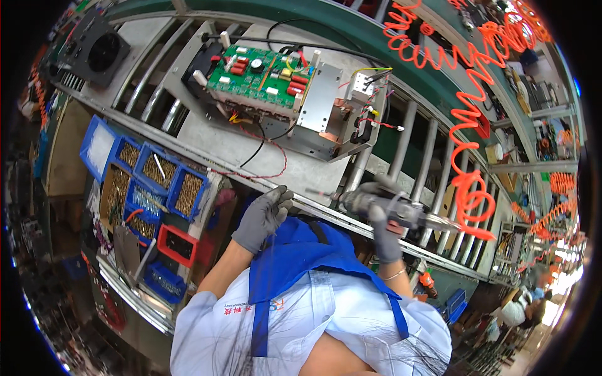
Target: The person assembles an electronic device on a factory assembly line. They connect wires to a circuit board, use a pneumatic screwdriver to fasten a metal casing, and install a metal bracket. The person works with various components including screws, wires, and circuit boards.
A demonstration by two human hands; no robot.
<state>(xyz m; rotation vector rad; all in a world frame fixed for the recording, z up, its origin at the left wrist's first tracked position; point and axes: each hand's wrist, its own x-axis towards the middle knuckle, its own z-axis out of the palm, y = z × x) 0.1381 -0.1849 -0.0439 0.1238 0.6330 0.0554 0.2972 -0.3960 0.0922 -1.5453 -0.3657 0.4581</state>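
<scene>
Behind roller conveyor [401, 135], right hand [384, 235] grips screwdriver [376, 202] (left hand [263, 216] empty).

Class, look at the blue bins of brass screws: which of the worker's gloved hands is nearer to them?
Left. The left hand hangs just right of the blue bins of brass screws. The right hand grips the pneumatic screwdriver, farther right, beyond the left hand.

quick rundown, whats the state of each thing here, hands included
left hand: gloved, fingers loosely curled, holding nothing, at the conveyor edge
right hand: gloved, gripping the pneumatic screwdriver
pneumatic screwdriver: held level, bit pointing left, not touching the assembly
green circuit board: mounted on the metal chassis, exposed, wires attached
orange coiled hose: hanging, stretched down to the tool
blue screw bins: open, filled with screws
</scene>
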